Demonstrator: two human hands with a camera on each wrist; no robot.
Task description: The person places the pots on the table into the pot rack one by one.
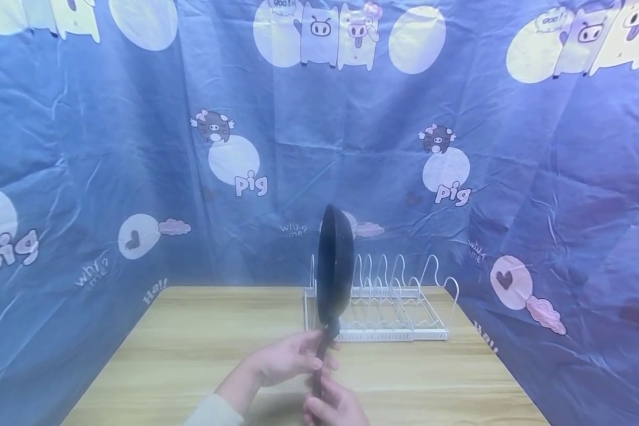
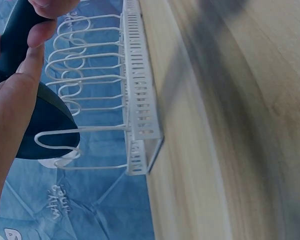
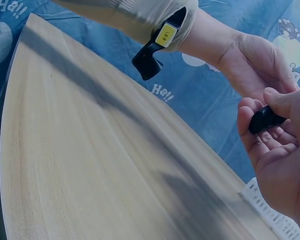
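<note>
A dark frying pan (image 1: 334,269) stands on edge, upright, at the left end of a white wire rack (image 1: 389,307). Its black handle (image 1: 319,361) points down toward me. My left hand (image 1: 290,358) grips the handle near the pan, and my right hand (image 1: 332,405) grips it lower down. In the left wrist view the pan (image 2: 42,120) sits among the rack's wire loops (image 2: 85,85), with my left hand (image 2: 12,95) wrapped on the handle. In the right wrist view my right hand (image 3: 277,150) pinches the handle's end (image 3: 265,120).
The rack stands at the back right of a light wooden table (image 1: 191,361). Blue cartoon-print cloth (image 1: 138,148) hangs close behind and on both sides of the table. A cream sleeve (image 3: 130,15) covers my left forearm.
</note>
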